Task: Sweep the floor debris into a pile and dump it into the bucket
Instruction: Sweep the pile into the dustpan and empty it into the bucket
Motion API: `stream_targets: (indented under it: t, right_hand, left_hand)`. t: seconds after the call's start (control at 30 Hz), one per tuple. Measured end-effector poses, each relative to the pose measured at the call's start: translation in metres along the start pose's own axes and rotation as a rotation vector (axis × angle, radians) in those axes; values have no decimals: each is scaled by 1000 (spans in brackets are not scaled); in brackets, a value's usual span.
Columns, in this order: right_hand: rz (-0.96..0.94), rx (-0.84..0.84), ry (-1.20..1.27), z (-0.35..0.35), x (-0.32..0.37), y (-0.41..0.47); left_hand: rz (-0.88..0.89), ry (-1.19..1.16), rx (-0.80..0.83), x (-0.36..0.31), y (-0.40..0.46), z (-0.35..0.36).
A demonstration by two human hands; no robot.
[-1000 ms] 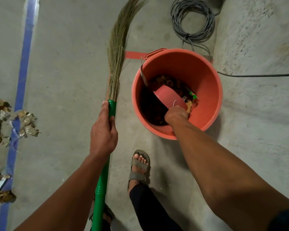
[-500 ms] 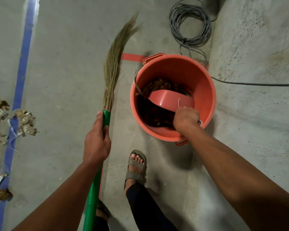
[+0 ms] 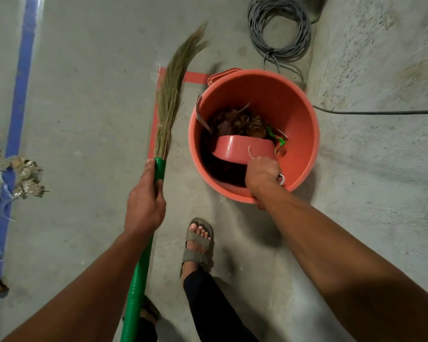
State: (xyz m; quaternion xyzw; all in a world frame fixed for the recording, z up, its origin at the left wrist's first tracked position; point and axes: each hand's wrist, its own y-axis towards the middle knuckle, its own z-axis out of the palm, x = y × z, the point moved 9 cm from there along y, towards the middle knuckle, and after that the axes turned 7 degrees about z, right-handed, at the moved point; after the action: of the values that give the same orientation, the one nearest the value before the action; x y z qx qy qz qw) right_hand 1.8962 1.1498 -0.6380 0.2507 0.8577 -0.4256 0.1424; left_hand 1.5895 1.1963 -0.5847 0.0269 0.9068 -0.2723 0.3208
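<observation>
Bucket [image 3: 299,134] mouth half blocked by dustpan [image 3: 240,150]; cable coil [image 3: 278,28] behind; bare floor [image 3: 92,99] left of broom [image 3: 168,99].

No words, numbers or signs can be read anywhere. The orange bucket [image 3: 294,114] is plain, and so is the green broom [image 3: 143,255] handle. A green wrapper [image 3: 278,139] inside the bucket may have print on it, but it is too small and blurry to read.
</observation>
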Motion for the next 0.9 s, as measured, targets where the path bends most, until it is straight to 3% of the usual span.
stream_targets:
  t: [0.17,0.37,0.63,0.77,0.9]
  right_hand:
    - [122,5,245,-22,-63,-53]
    - [229,170,695,-38,-85,-95]
    - [254,169,1099,-68,-70,-168]
    - [265,290,1378,-75,-40,-210]
    - [137,383,1640,-107,14,-239]
  left_hand:
    - [12,31,30,-18,-20,-27]
    - [18,34,24,-26,-30,-56]
    - [29,13,18,7,-49,-76]
    - [58,-9,35,36,-71,-96]
    - [85,-1,40,72,-85,-116]
